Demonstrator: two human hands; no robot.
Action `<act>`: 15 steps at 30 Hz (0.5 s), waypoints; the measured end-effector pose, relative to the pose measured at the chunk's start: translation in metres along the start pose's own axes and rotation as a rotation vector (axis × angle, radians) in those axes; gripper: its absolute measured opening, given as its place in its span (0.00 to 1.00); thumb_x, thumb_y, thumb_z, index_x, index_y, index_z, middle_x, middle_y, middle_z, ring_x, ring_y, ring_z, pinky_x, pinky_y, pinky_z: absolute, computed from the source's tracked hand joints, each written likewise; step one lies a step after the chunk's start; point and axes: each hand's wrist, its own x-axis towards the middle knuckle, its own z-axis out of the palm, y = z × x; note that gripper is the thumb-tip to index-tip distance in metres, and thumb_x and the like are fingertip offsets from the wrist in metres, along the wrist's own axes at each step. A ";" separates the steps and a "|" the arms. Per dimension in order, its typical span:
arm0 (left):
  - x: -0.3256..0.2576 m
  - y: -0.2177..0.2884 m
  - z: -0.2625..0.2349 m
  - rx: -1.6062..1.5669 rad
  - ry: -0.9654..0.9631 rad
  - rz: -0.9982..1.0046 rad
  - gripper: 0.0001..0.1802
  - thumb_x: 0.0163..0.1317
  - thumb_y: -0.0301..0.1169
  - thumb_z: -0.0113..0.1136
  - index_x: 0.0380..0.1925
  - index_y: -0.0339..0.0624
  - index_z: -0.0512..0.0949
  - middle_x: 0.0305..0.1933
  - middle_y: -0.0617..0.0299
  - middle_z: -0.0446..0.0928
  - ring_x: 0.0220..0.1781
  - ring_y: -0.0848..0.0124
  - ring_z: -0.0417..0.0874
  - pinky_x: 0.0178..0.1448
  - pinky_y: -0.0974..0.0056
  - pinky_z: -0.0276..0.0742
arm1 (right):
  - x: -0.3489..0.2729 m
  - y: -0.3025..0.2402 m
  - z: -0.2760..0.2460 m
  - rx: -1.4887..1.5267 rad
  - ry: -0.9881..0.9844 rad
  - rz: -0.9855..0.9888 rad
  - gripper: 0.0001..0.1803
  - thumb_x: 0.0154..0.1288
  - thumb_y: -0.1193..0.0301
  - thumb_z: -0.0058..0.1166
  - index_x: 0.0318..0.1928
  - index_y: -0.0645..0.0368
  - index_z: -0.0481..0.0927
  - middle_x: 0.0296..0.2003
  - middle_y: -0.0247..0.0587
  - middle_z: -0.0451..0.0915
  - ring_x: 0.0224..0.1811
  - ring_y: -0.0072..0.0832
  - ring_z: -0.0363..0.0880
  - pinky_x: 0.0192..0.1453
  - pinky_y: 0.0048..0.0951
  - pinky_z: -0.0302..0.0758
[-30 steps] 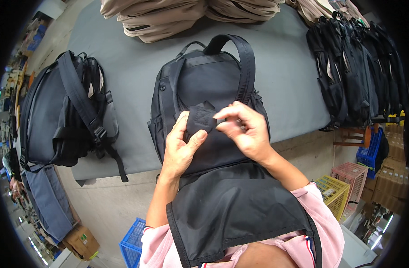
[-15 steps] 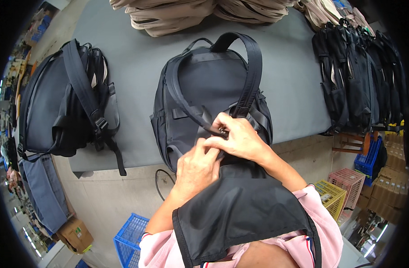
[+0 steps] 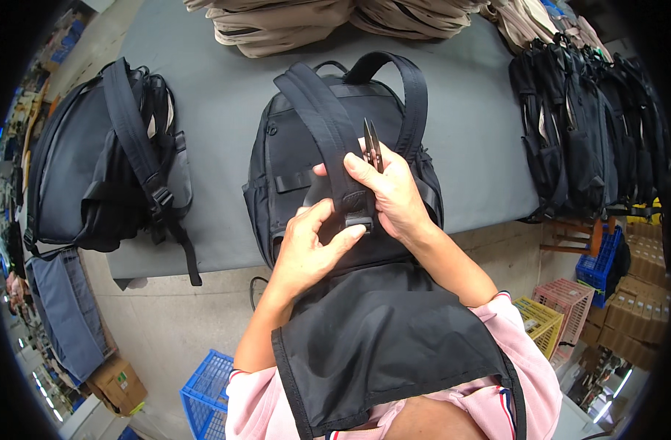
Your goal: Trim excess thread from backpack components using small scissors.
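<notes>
A black backpack (image 3: 328, 249) lies on the grey table in front of me, its shoulder straps uppermost. One shoulder strap (image 3: 322, 117) is raised between my hands, its flat face showing. My left hand (image 3: 302, 246) is closed about the strap's lower end, thumb and fingers at the black buckle (image 3: 359, 222). My right hand (image 3: 394, 192) has its thumb on the strap's edge and holds dark thread snips (image 3: 372, 143), blades pointing up. Some of its fingers are hidden behind the strap. The other shoulder strap (image 3: 412, 95) arches up to the right.
Another black backpack (image 3: 93, 161) rests at the table's left end. Beige bags (image 3: 277, 26) are piled at the far edge, and several black backpacks (image 3: 570, 132) stand at the right. Below are a blue crate (image 3: 207, 392), a yellow crate (image 3: 537, 323) and a pink crate (image 3: 563, 304).
My hands have moved apart from their close pinch at the strap's end. The strap is now turned flat and lifted. The snips' blades now point up from my right hand.
</notes>
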 end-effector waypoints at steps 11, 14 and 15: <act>0.014 0.015 -0.001 -0.169 0.177 -0.023 0.13 0.54 0.29 0.65 0.38 0.36 0.77 0.28 0.69 0.76 0.29 0.81 0.72 0.36 0.73 0.69 | -0.006 -0.001 -0.017 -0.846 0.123 -0.415 0.06 0.60 0.79 0.56 0.37 0.63 0.74 0.26 0.32 0.78 0.26 0.14 0.72 0.28 0.19 0.69; 0.024 0.011 -0.014 -0.067 0.151 0.121 0.14 0.56 0.28 0.64 0.42 0.35 0.77 0.30 0.68 0.77 0.30 0.83 0.73 0.37 0.75 0.70 | -0.013 -0.003 -0.013 -0.663 0.268 -0.394 0.04 0.64 0.79 0.52 0.39 0.63 0.73 0.22 0.25 0.73 0.23 0.09 0.65 0.26 0.15 0.64; 0.031 0.019 -0.020 -0.047 0.138 0.107 0.15 0.56 0.29 0.63 0.43 0.35 0.77 0.31 0.68 0.77 0.32 0.82 0.73 0.37 0.74 0.71 | -0.015 -0.004 -0.014 -0.663 0.212 -0.363 0.04 0.65 0.78 0.51 0.39 0.63 0.74 0.21 0.25 0.73 0.22 0.09 0.66 0.26 0.16 0.64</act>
